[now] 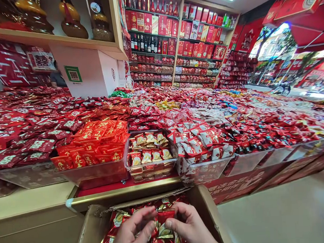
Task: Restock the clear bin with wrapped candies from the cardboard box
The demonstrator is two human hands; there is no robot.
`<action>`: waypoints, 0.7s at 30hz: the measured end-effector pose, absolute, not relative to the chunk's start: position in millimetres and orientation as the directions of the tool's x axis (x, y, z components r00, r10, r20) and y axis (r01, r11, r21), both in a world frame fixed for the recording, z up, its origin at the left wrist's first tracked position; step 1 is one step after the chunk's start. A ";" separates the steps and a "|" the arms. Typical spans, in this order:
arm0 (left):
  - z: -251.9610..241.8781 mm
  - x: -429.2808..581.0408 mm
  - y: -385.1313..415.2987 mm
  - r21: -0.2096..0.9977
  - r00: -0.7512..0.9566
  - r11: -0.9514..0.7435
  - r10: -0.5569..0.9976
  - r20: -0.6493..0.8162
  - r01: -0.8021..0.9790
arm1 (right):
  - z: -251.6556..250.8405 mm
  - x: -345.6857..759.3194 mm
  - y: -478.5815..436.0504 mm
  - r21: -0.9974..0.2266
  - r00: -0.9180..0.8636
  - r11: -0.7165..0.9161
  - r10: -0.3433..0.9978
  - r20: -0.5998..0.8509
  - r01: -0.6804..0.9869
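Both hands, left (133, 232) and right (189, 227), are pinching a red packet (164, 218) over the candy box (206, 209) below the worktop (122, 193). Each grip is clamped on it; its writing is unreadable. A green QR sign (73, 73) is hanging behind.

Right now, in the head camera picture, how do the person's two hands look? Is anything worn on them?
Both the left hand and the right hand are bare: no gloves, and no rings show on the visible fingers. No watch or bracelet is seen. No sleeve reaches the wrists as far as the picture shows; the forearms are cut off by the bottom edge. The nails look short and unpainted.
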State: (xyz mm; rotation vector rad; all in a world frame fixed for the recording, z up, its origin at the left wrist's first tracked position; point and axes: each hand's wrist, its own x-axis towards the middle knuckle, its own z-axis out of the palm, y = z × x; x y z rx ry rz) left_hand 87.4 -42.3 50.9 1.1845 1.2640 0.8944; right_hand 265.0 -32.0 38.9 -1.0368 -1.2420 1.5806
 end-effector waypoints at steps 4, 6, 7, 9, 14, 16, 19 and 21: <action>104.2 67.6 -0.5 0.812 0.021 -0.129 0.989 0.143 0.569 | 43.6 281.5 -35.6 -0.994 -0.231 -0.104 0.969 -0.092 -0.039; 133.1 66.2 31.2 0.625 0.112 -0.298 0.941 0.320 0.721 | 41.5 286.4 -38.1 -0.994 -0.208 -0.103 0.974 -0.092 -0.042; 145.2 68.4 48.2 0.458 0.211 -0.351 0.921 0.328 0.817 | 40.0 287.7 -39.5 -0.992 -0.204 -0.113 0.974 -0.100 -0.056; 161.6 77.7 79.9 0.161 0.385 -0.414 0.904 0.185 0.896 | 36.5 288.9 -42.9 -0.986 -0.200 -0.142 0.972 -0.123 -0.083; 165.8 106.6 121.3 -0.066 0.415 -0.425 0.901 -0.125 0.903 | 29.7 292.3 -51.5 -0.978 -0.200 -0.188 0.965 -0.167 -0.092; 162.4 112.0 124.5 -0.124 0.386 -0.413 0.902 -0.193 0.902 | 26.8 295.4 -53.4 -0.980 -0.193 -0.185 0.967 -0.168 -0.075; 157.1 112.2 128.1 -0.161 0.350 -0.395 0.904 -0.247 0.905 | 20.5 300.4 -54.4 -0.979 -0.195 -0.195 0.964 -0.181 -0.058; 152.8 108.9 133.2 -0.174 0.335 -0.387 0.904 -0.266 0.906 | 15.5 303.2 -54.7 -0.974 -0.202 -0.216 0.959 -0.197 -0.074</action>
